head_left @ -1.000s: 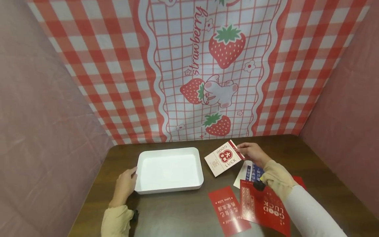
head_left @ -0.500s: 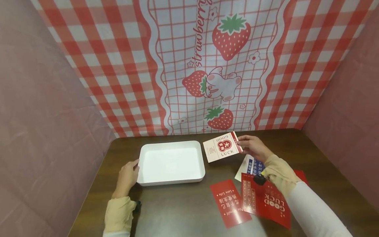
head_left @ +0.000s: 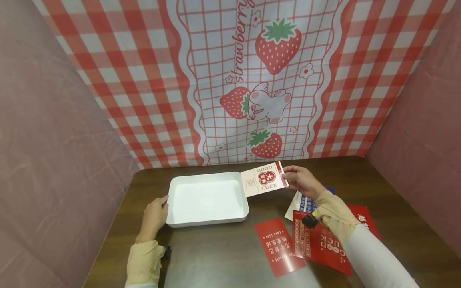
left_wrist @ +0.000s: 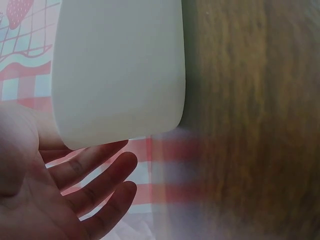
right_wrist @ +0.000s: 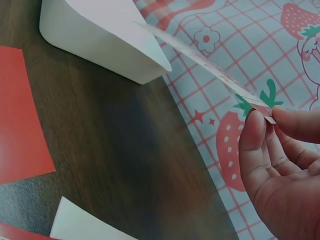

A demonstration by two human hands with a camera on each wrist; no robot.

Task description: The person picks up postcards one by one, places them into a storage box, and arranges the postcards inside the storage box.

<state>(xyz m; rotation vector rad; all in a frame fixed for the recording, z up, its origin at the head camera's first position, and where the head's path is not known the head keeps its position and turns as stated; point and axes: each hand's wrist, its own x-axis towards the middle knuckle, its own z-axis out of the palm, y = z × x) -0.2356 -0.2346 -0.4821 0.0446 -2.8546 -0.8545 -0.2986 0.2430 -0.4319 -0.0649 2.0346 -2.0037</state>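
My right hand (head_left: pixel 303 182) pinches a cream "GOOD LUCK" card (head_left: pixel 264 179) by its red-striped end. The card's far end meets the right rim of the white tray (head_left: pixel 207 221), and in the right wrist view the card (right_wrist: pixel 215 70) slants in the air, seen nearly edge-on. At the tray's left side rests my left hand (head_left: pixel 154 215). The left wrist view shows its loosely extended fingers (left_wrist: pixel 102 190) beside the tray's outer wall (left_wrist: pixel 120 70); the tray hides part of that hand.
Right of the tray, a small red card (head_left: pixel 279 247) lies on the brown table (head_left: pixel 201 260). A larger red "GOOD LUCK" sheet (head_left: pixel 324 256) overlaps it, with a blue-and-white card (head_left: pixel 301 206) behind, partly under my right arm. A strawberry-print cloth (head_left: pixel 248 132) hangs at the back.
My right hand has carried the cream card left, and the card has turned and reached the tray's right rim. My left hand stays at the tray. The view has shifted slightly.
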